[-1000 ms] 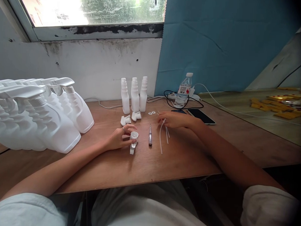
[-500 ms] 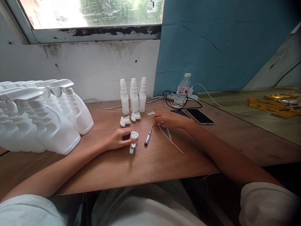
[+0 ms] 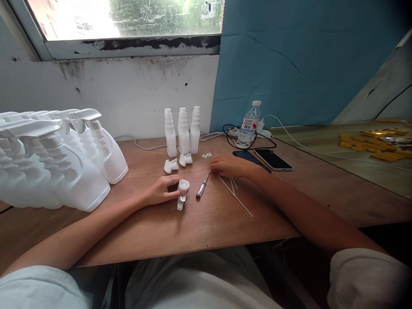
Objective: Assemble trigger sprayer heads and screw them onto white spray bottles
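My left hand (image 3: 164, 189) is closed around a white spray trigger head (image 3: 183, 185), its round collar facing up, low over the wooden table. To its right a small screwdriver (image 3: 202, 187) with a clear handle slants on the tabletop. The fingers of my right hand (image 3: 224, 166) are pinched together at the tip of its shaft. Thin white tubes (image 3: 236, 197) run out from beneath that hand; their far ends are partly hidden. Two more trigger heads (image 3: 171, 166) lie beyond my left hand. Two small white rings (image 3: 206, 155) lie left of my right hand.
Three white bottles (image 3: 184, 131) without tops stand near the wall. Large white spray bottles (image 3: 73, 163) crowd the left side. A water bottle (image 3: 248, 126), cables, a dark flat object (image 3: 253, 159) and a phone (image 3: 273, 159) are at the back right.
My right hand has lowered slightly toward the screwdriver, whose angle has turned a little. The tubes under it have shifted toward me. My left hand has not moved.
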Available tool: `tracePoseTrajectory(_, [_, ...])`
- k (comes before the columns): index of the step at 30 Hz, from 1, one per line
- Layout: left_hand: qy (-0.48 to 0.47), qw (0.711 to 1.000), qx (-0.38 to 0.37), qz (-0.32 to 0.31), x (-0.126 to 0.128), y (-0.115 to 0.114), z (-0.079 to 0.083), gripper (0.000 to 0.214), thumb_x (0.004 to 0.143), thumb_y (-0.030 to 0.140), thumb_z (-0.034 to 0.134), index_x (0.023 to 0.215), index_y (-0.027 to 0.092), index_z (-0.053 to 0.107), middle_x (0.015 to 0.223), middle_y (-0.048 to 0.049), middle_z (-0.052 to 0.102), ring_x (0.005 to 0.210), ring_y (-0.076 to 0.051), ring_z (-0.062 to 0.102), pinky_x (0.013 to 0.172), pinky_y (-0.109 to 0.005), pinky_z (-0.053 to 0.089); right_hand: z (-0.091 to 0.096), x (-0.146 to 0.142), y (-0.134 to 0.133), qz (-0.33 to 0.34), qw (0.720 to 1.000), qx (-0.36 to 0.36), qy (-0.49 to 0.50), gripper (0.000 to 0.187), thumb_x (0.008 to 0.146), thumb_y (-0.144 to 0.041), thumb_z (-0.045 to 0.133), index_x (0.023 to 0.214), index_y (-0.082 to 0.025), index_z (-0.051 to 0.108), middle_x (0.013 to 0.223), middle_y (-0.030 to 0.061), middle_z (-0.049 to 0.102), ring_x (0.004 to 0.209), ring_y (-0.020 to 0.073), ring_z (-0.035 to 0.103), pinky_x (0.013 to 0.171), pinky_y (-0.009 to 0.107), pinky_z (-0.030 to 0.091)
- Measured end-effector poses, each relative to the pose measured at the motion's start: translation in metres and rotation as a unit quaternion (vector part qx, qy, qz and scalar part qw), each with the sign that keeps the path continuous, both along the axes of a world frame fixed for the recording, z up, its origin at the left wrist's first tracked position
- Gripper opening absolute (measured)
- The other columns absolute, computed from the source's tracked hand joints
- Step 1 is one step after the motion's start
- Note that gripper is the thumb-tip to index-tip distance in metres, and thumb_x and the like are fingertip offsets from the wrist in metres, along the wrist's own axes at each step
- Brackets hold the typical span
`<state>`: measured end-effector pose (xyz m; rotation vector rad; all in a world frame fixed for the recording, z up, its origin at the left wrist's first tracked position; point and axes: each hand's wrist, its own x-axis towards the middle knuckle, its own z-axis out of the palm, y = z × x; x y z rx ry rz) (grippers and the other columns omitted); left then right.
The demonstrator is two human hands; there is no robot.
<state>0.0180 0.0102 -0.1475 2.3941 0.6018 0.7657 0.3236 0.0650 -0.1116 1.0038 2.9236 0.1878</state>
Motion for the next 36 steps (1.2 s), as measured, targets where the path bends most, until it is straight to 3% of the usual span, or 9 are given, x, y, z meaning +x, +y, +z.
tracePoseTrajectory(6, [0.007, 1.000, 0.005, 0.004, 0.000, 0.000, 0.001, 0.033, 0.088, 0.039, 0.058, 0.105, 0.011, 0.063, 0.105, -0.0108, 0.066, 0.096, -0.020, 0.061, 0.089, -0.028, 0.046, -0.003, 0.000, 0.002, 0.007, 1.000, 0.004, 0.011, 0.018, 0.072, 0.000, 0.048, 0.076, -0.015, 0.057, 0.084, 0.0074, 0.061, 0.076, 0.0169, 0.052, 0.064, 0.026, 0.031])
tracePoseTrajectory(8, [0.008, 1.000, 0.007, 0.004, 0.000, 0.000, 0.001, 0.033, 0.089, 0.040, 0.057, 0.106, 0.011, 0.062, 0.103, -0.0106, 0.066, 0.094, -0.020, 0.061, 0.088, -0.028, 0.047, -0.005, 0.000, 0.003, 0.019, 0.997, 0.016, 0.068, 0.015, 0.071, -0.002, 0.050, 0.076, -0.015, 0.056, 0.082, 0.0067, 0.059, 0.073, 0.0158, 0.050, 0.064, 0.025, 0.032])
tracePoseTrajectory(10, [0.008, 1.000, 0.007, 0.003, 0.000, 0.000, 0.002, 0.034, 0.089, 0.040, 0.057, 0.106, 0.011, 0.062, 0.103, -0.0108, 0.066, 0.093, -0.020, 0.061, 0.087, -0.028, 0.047, -0.007, -0.005, -0.001, 0.014, 0.981, 0.013, 0.194, 0.013, 0.072, -0.006, 0.052, 0.080, -0.016, 0.055, 0.079, 0.0043, 0.057, 0.068, 0.0139, 0.048, 0.063, 0.025, 0.035])
tracePoseTrajectory(12, [0.010, 1.000, 0.007, 0.002, 0.001, -0.001, 0.002, 0.034, 0.089, 0.040, 0.057, 0.106, 0.011, 0.062, 0.103, -0.0110, 0.066, 0.093, -0.020, 0.061, 0.087, -0.028, 0.046, -0.006, -0.016, -0.011, 0.007, 0.931, -0.038, 0.363, 0.009, 0.077, -0.012, 0.054, 0.085, -0.016, 0.054, 0.079, 0.0023, 0.057, 0.067, 0.0125, 0.050, 0.063, 0.025, 0.040])
tracePoseTrajectory(14, [0.013, 1.000, 0.009, 0.003, 0.001, -0.001, 0.002, 0.034, 0.089, 0.040, 0.056, 0.106, 0.011, 0.062, 0.103, -0.0105, 0.066, 0.093, -0.019, 0.061, 0.087, -0.027, 0.046, -0.003, -0.032, -0.026, 0.018, 0.850, -0.139, 0.508, 0.006, 0.084, -0.020, 0.053, 0.089, -0.017, 0.054, 0.082, 0.0021, 0.058, 0.069, 0.0125, 0.056, 0.066, 0.026, 0.046])
tracePoseTrajectory(16, [0.017, 1.000, 0.012, 0.005, 0.001, -0.001, 0.002, 0.033, 0.090, 0.040, 0.056, 0.105, 0.012, 0.062, 0.101, -0.0095, 0.066, 0.091, -0.018, 0.060, 0.086, -0.027, 0.046, 0.000, -0.050, -0.043, 0.043, 0.781, -0.240, 0.575, 0.013, 0.091, -0.029, 0.053, 0.093, -0.017, 0.056, 0.084, 0.0032, 0.061, 0.072, 0.0137, 0.061, 0.070, 0.030, 0.050])
tracePoseTrajectory(18, [0.017, 1.000, 0.012, 0.005, 0.001, -0.001, 0.002, 0.032, 0.090, 0.039, 0.056, 0.105, 0.012, 0.062, 0.102, -0.0094, 0.066, 0.093, -0.019, 0.061, 0.087, -0.026, 0.046, 0.002, -0.064, -0.056, 0.068, 0.753, -0.285, 0.589, 0.017, 0.092, -0.032, 0.053, 0.095, -0.016, 0.059, 0.087, 0.0050, 0.064, 0.076, 0.0147, 0.064, 0.071, 0.031, 0.052])
tracePoseTrajectory(27, [0.010, 1.000, 0.008, -0.005, 0.001, -0.002, 0.001, 0.033, 0.089, 0.036, 0.058, 0.111, 0.012, 0.061, 0.107, -0.0098, 0.066, 0.097, -0.019, 0.061, 0.090, -0.028, 0.046, -0.016, -0.074, -0.060, 0.088, 0.790, -0.279, 0.539, 0.018, 0.092, -0.030, 0.056, 0.097, -0.016, 0.066, 0.089, 0.0053, 0.066, 0.083, 0.0155, 0.064, 0.072, 0.029, 0.052])
tracePoseTrajectory(36, [0.008, 1.000, 0.017, -0.006, 0.002, -0.001, 0.001, 0.031, 0.090, 0.037, 0.056, 0.105, 0.011, 0.063, 0.103, -0.0100, 0.067, 0.094, -0.019, 0.061, 0.088, -0.027, 0.046, -0.012, -0.076, -0.062, 0.080, 0.861, -0.122, 0.487, 0.014, 0.091, -0.022, 0.053, 0.091, -0.016, 0.066, 0.089, 0.0048, 0.068, 0.079, 0.0143, 0.062, 0.069, 0.025, 0.048])
